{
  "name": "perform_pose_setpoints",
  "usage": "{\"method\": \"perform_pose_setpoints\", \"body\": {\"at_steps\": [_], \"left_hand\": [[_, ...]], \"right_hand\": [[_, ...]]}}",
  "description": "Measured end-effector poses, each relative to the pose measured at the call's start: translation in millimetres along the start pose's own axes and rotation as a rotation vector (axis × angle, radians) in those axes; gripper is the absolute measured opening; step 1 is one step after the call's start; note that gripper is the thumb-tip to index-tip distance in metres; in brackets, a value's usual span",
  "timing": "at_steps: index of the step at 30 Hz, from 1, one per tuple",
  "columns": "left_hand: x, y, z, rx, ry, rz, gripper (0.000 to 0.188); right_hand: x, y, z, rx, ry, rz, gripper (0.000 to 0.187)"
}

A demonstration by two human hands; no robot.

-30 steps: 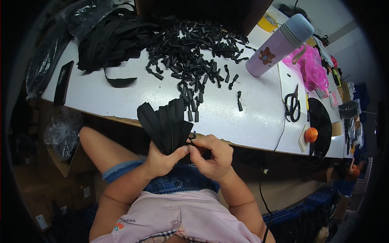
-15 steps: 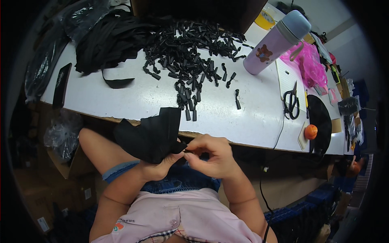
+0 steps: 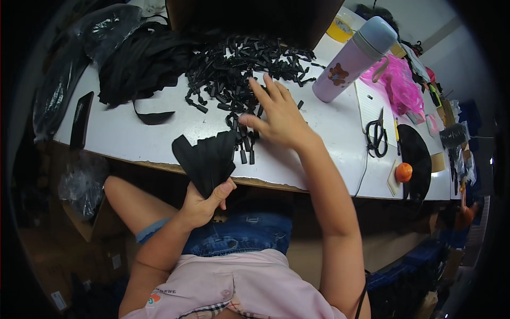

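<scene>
Strips of flat, matte black fabric (image 3: 204, 159) fan out from the left hand (image 3: 202, 206), which grips their gathered lower ends near the front edge of the smooth white table (image 3: 122, 135), while the right hand (image 3: 284, 119), fingers spread wide with nothing visibly held, hangs over a pile of small, hard-looking black pulls with bar-shaped ends (image 3: 223, 87), contact unclear. Much seems left to do, since numerous pulls lie loose and a tangled heap of soft, ribbon-like black strips (image 3: 141, 69) sits beside them; whether any strip in the fan is finished cannot be told.
</scene>
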State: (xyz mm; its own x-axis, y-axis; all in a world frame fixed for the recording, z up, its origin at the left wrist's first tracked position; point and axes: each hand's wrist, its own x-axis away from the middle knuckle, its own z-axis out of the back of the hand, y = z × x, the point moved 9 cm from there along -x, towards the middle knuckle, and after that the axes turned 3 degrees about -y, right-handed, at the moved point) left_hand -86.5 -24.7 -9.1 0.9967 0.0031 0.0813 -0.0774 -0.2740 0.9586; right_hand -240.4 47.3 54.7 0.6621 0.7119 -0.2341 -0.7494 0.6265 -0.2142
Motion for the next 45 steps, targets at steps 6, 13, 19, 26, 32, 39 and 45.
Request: {"method": "perform_pose_setpoints", "body": {"at_steps": [6, 13, 19, 26, 32, 39, 45], "left_hand": [[-3.5, -1.5, -13.6, 0.123, -0.096, 0.008, 0.038], [-1.8, 7.2, 16.5, 0.186, 0.085, -0.037, 0.036], [-8.1, 14.5, 17.4, 0.182, 0.083, -0.048, 0.035], [-10.5, 16.5, 34.5, 0.058, 0.136, -0.131, 0.034], [-7.6, 5.4, 32.4, 0.104, -0.009, -0.011, 0.044], [-6.1, 2.1, 35.7, 0.107, -0.118, 0.142, 0.050], [-14.4, 12.5, 34.2, 0.114, -0.060, 0.062, 0.044]], "right_hand": [[-24.0, 11.9, -29.6, 0.079, -0.172, -0.001, 0.070], [24.1, 3.5, -9.5, 0.053, -0.204, 0.103, 0.064], [-29.4, 32.8, 24.0, -0.047, 0.104, 0.059, 0.062], [-142.2, 103.2, 18.0, 0.001, 0.232, -0.216, 0.071], [-214.8, 168.1, 11.5, 0.172, 0.045, -0.475, 0.083], [-247.2, 172.2, 11.6, 0.363, 0.018, -0.517, 0.073], [-231.5, 162.6, 11.8, 0.320, 0.151, -0.404, 0.063]]}}
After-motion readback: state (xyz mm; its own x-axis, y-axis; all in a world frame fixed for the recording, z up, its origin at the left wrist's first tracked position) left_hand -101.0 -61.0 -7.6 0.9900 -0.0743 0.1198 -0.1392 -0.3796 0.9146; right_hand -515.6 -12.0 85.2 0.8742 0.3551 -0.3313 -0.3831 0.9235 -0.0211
